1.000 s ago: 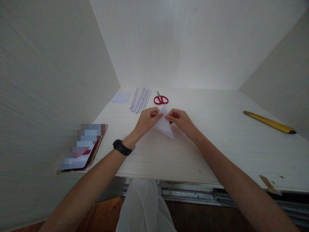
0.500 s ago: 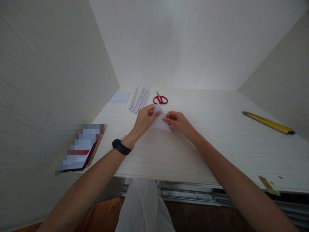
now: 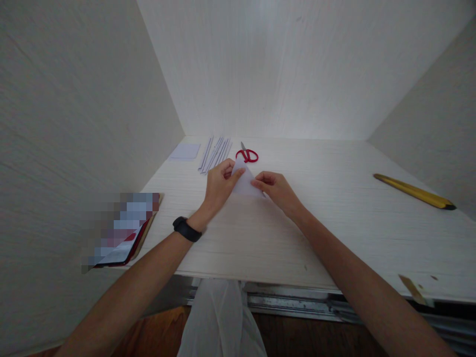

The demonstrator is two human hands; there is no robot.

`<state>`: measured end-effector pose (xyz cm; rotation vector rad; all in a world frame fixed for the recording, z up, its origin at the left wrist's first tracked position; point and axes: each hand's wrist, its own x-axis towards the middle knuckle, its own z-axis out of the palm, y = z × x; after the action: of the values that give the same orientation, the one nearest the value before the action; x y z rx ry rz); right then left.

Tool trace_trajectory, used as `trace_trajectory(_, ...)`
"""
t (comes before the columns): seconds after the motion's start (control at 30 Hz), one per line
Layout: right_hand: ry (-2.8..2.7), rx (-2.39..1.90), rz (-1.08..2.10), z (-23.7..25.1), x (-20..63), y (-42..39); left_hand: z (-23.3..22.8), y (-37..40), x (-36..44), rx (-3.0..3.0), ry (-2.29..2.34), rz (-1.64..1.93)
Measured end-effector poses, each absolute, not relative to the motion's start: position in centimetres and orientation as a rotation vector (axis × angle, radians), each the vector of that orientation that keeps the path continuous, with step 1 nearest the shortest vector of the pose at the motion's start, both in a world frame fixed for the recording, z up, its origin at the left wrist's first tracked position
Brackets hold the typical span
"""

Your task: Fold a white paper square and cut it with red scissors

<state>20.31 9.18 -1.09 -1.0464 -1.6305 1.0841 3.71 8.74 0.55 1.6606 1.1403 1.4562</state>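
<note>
A small white sheet of paper (image 3: pixel 245 184), roughly triangular in outline, is held up between both hands over the white tabletop. My left hand (image 3: pixel 222 182) pinches its left side, thumb lying on the face and fingers behind. On the paper's right edge, my right hand (image 3: pixel 274 186) closes with thumb and bent fingers. Just beyond the paper's top corner lie red-handled scissors (image 3: pixel 251 155), blades pointing away. Several thin rolled white paper sticks (image 3: pixel 217 152) rest side by side past my left hand.
A flat pale paper piece (image 3: pixel 185 150) lies at the back left corner. A phone-like device in a red case (image 3: pixel 130 235), partly blurred, sits at the left edge. To the right is a yellow, black-tipped tool (image 3: pixel 414 191). White panels enclose the tabletop (image 3: pixel 334 223).
The paper has tilted slightly in my hands, and its lower edge looks higher. My left hand has shifted a little leftward; my right hand stays nearly in place.
</note>
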Motion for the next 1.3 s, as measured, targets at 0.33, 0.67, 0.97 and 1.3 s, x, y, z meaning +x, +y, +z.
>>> trace_trajectory(0.33, -1.577, -1.076, 1.033, -0.9, 20.9, 9.4, 0.3, 9.4, 3.3, 1.464, 0.989, 1.186)
trace_trajectory(0.67, -1.489, -1.064, 1.108, -1.1, 21.0, 9.7, 0.3, 9.8, 2.9, 1.438, 1.125, 1.216)
trace_trajectory(0.97, -1.435, -1.088, 1.09, -0.7, 21.0, 9.8, 0.1, 9.9, 2.9, 1.38, 1.093, 1.272)
trace_trajectory(1.3, -1.675, -1.28, 0.86, -0.9, 21.3, 11.6, 0.1, 10.3, 2.5, 1.32, 1.2, 1.414)
